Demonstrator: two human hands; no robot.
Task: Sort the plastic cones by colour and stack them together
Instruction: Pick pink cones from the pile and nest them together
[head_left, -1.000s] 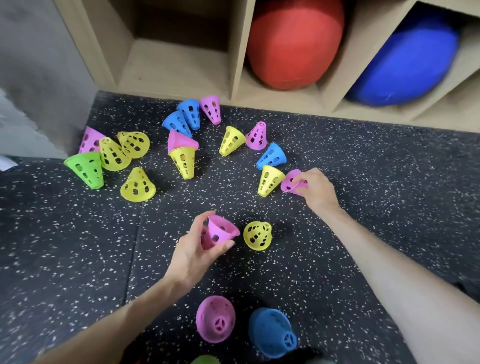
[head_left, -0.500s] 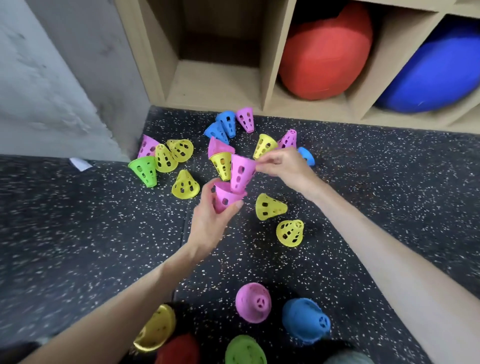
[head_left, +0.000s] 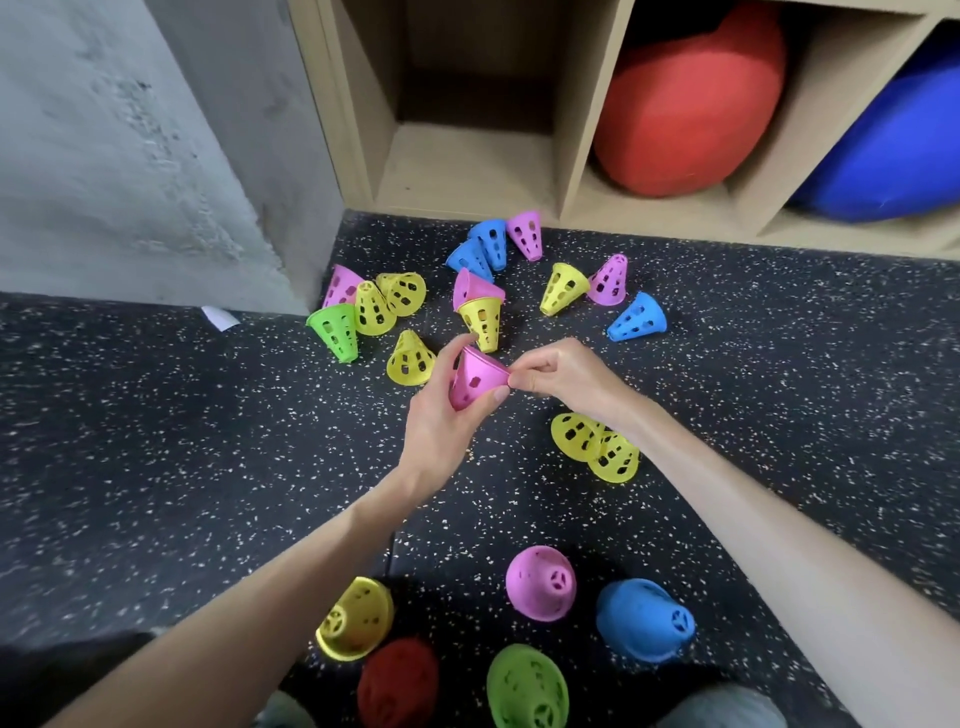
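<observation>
My left hand (head_left: 441, 421) grips nested pink cones (head_left: 475, 376) at mid-frame, mouth tilted up and right. My right hand (head_left: 563, 371) pinches their rim on the right side. Loose perforated cones lie on the floor beyond: pink (head_left: 609, 280), blue (head_left: 638, 318), yellow (head_left: 563, 288), green (head_left: 335, 330), and a pink cone stuck in a yellow one (head_left: 480, 312). Two yellow cones (head_left: 597, 449) lie under my right wrist. Near me stand sorted piles, tips up: pink (head_left: 541, 583), blue (head_left: 644, 626), yellow (head_left: 356, 618), red (head_left: 397, 680), green (head_left: 527, 686).
A wooden shelf unit (head_left: 571, 156) runs along the back with a red ball (head_left: 685, 98) and a blue ball (head_left: 883, 145) in its cubbies. A grey wall (head_left: 130, 156) closes the left. The floor is black speckled rubber (head_left: 156, 441).
My right hand picked a pink cone off the floor, brought it over and pushed it into the pink cone in my left hand. The camera view shifted left and down.
</observation>
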